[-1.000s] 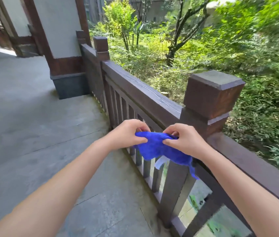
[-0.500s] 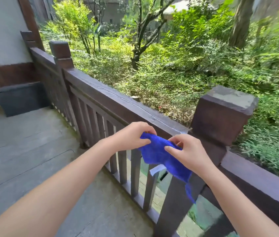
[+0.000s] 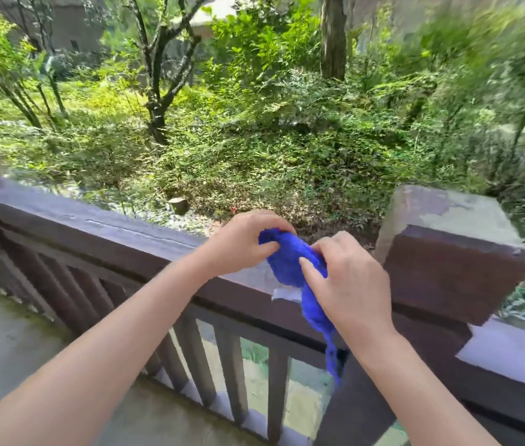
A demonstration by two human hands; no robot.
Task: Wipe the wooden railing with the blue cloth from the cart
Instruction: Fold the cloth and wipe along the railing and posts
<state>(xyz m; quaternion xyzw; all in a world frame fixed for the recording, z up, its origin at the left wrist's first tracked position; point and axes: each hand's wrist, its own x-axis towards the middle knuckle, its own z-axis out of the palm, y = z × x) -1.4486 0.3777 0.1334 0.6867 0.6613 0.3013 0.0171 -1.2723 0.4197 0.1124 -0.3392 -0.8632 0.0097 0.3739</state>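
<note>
A blue fluffy cloth (image 3: pixel 288 263) is bunched between both hands just above the dark brown wooden railing (image 3: pixel 100 230). My left hand (image 3: pixel 242 243) pinches its upper left end. My right hand (image 3: pixel 348 281) grips its right side, and a tail of the cloth (image 3: pixel 330 355) hangs down below that hand in front of the post. A small white tag (image 3: pixel 285 294) shows under the cloth. The top rail runs from the far left to a square post (image 3: pixel 451 252) at the right.
Vertical balusters (image 3: pixel 232 368) stand below the rail. A grey paved floor (image 3: pixel 4 336) lies at the lower left. Beyond the railing is a garden slope with bushes and a thin tree (image 3: pixel 155 91). The rail continues right of the post (image 3: pixel 512 355).
The view has swung right and closer to the railing, so it now faces the garden. Both hands still hold the cloth and have lifted it above the top rail.
</note>
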